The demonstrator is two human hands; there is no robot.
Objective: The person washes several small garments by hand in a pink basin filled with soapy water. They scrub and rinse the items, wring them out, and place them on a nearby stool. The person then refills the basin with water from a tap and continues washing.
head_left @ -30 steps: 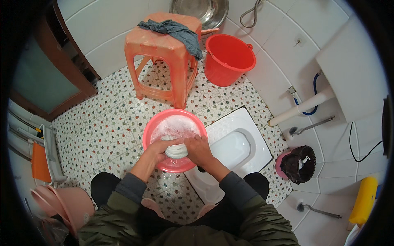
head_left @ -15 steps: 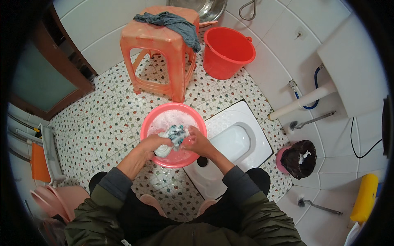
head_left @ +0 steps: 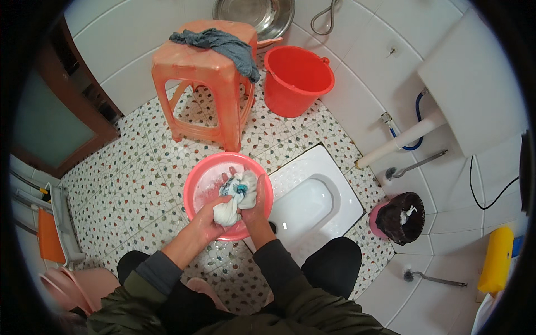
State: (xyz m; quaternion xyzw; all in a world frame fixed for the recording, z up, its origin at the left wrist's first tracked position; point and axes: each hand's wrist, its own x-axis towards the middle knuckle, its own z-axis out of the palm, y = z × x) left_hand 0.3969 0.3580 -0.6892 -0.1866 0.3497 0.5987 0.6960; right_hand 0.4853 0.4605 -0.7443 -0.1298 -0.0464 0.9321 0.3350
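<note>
A pink basin (head_left: 190, 209) of sudsy water stands on the floor in front of me. Above it, a bunched wet white cloth with a blue-green pattern (head_left: 239, 192) is between my hands. My left hand (head_left: 209, 219) grips the white, gathered end, thumb on top. Reaching in from the right, my right hand (head_left: 255, 212) cradles the patterned part against its palm, some of its fingers hidden by the cloth. Pale suds (head_left: 209, 188) show in the basin's left half.
An orange plastic stool (head_left: 198, 61) with a grey cloth (head_left: 220, 44) stands beyond the basin, beside a red bucket (head_left: 298, 81). A white squat toilet (head_left: 307, 204) is close on the right, then a lined bin (head_left: 379, 220). Pink tubs (head_left: 92, 282) sit lower left.
My right hand has swung nearer my left and turned under the cloth, which is bunched differently. The whole view has shifted, so surroundings appear lower and slightly left.
</note>
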